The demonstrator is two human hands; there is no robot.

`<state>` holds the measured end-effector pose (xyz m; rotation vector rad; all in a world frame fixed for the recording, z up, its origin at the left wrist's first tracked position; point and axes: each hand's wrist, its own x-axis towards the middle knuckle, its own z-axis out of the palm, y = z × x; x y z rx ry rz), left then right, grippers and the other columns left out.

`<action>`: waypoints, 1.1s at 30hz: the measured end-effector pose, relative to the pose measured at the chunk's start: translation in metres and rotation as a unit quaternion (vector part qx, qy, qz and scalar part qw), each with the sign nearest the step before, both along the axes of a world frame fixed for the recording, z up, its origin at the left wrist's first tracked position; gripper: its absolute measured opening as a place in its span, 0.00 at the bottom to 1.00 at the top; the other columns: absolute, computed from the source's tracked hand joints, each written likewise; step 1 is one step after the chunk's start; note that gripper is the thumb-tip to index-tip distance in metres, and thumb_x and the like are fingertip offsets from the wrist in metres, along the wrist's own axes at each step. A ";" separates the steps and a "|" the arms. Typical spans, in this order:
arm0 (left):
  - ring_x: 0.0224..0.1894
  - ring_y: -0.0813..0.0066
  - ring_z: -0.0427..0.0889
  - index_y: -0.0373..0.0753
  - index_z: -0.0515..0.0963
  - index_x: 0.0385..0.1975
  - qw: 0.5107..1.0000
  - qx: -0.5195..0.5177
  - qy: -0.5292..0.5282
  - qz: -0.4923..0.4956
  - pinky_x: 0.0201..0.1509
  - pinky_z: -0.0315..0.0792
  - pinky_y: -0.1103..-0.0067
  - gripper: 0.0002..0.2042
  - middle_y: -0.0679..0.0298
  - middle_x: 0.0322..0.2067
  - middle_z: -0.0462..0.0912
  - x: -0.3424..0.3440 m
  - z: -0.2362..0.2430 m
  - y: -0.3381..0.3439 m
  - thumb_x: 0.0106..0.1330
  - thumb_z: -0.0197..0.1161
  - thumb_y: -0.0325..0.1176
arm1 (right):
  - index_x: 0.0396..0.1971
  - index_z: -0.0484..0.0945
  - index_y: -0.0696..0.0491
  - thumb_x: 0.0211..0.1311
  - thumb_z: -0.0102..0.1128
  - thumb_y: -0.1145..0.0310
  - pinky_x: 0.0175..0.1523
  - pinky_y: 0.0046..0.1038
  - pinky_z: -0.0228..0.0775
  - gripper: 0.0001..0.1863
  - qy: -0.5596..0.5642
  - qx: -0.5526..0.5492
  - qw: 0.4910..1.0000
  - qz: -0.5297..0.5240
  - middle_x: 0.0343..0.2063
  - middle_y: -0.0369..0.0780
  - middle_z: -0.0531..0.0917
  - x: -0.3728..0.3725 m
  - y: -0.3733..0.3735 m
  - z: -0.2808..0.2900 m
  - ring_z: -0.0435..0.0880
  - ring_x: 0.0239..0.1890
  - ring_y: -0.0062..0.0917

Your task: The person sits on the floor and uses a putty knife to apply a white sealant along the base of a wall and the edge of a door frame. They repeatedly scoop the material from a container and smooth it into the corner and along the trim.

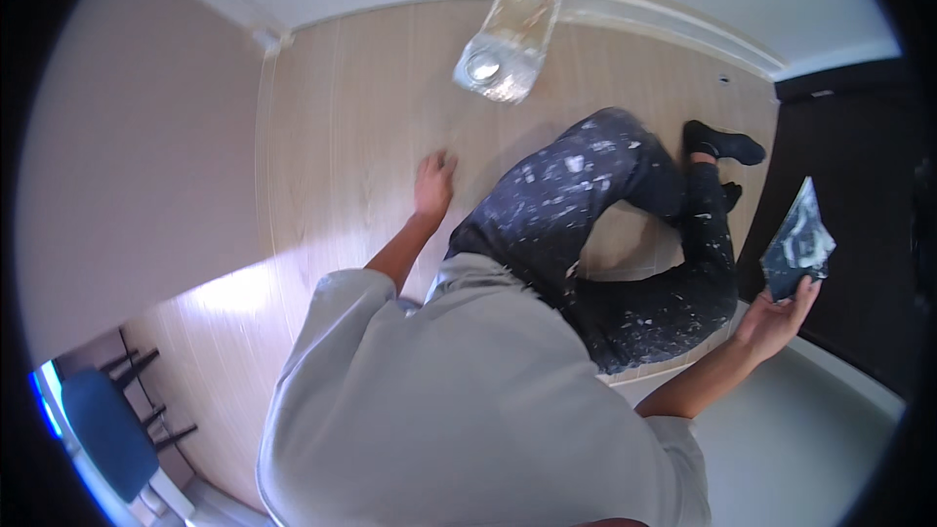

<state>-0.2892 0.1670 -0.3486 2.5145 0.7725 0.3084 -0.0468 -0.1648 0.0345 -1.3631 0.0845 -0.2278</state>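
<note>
My left hand (433, 183) is low over the wood-look floor, left of my bent knee. Its fingers look curled and a little blurred; a small dark spot shows at their tips, too unclear to name. Out to the right, my right hand (781, 317) grips the lower edge of a dark, flat, four-cornered board (778, 268). White paste (808, 239) is smeared across the board's face. It is held up and tilted, one corner pointing away from me, in front of a dark panel.
A plastic-covered tray (509, 90) stands by the far wall, with a round lid-like item (483, 65) and a stick (547, 0) on it. My paint-spotted legs (586, 176) fold across the floor (342, 117). A dark panel (859, 205) stands right; a blue chair (107, 429) lower left.
</note>
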 end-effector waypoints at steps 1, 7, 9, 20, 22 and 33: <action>0.50 0.55 0.71 0.39 0.78 0.41 0.999 -0.037 0.011 -0.020 0.54 0.66 0.67 0.14 0.52 0.45 0.74 -0.006 0.004 -0.002 0.53 0.56 0.24 | 0.49 0.68 0.57 0.60 0.55 0.71 0.46 0.25 0.69 0.17 0.006 0.011 1.000 0.007 0.42 0.39 0.76 -0.007 -0.003 0.003 0.77 0.43 0.22; 0.42 0.53 0.76 0.35 0.75 0.42 0.983 -0.174 -0.006 0.052 0.46 0.72 0.67 0.11 0.51 0.36 0.76 -0.040 0.021 -0.002 0.59 0.54 0.25 | 0.53 0.67 0.59 0.63 0.49 0.73 0.52 0.27 0.70 0.18 0.002 0.128 0.992 0.003 0.46 0.41 0.77 -0.045 -0.060 -0.024 0.78 0.47 0.24; 0.37 0.54 0.78 0.35 0.74 0.40 0.945 -0.253 0.207 0.025 0.41 0.72 0.67 0.09 0.51 0.33 0.78 -0.054 0.002 0.009 0.62 0.53 0.27 | 0.52 0.68 0.59 0.63 0.50 0.73 0.53 0.28 0.70 0.17 0.005 0.136 0.990 -0.029 0.46 0.41 0.78 -0.050 -0.071 -0.026 0.78 0.48 0.24; 0.37 0.75 0.76 0.31 0.77 0.40 0.842 -0.516 0.147 -0.050 0.45 0.69 0.79 0.15 0.62 0.32 0.81 -0.057 0.136 -0.056 0.56 0.47 0.26 | 0.51 0.69 0.60 0.62 0.52 0.74 0.54 0.27 0.68 0.17 0.016 0.168 0.981 -0.091 0.46 0.42 0.78 -0.070 -0.096 -0.051 0.77 0.48 0.24; 0.36 0.74 0.76 0.28 0.76 0.39 0.886 -0.400 0.209 -0.111 0.44 0.69 0.79 0.16 0.61 0.32 0.81 -0.055 0.141 -0.054 0.57 0.47 0.30 | 0.51 0.69 0.60 0.62 0.52 0.75 0.55 0.27 0.68 0.17 0.023 0.178 0.979 -0.098 0.46 0.42 0.78 -0.074 -0.098 -0.056 0.77 0.48 0.24; 0.49 0.63 0.77 0.30 0.69 0.52 0.564 -0.806 -0.056 0.169 0.57 0.69 0.69 0.20 0.53 0.50 0.75 0.001 0.162 -0.085 0.67 0.48 0.37 | 0.51 0.68 0.61 0.62 0.51 0.73 0.54 0.28 0.69 0.18 0.050 0.155 0.982 -0.098 0.46 0.42 0.78 -0.092 -0.099 -0.062 0.77 0.49 0.24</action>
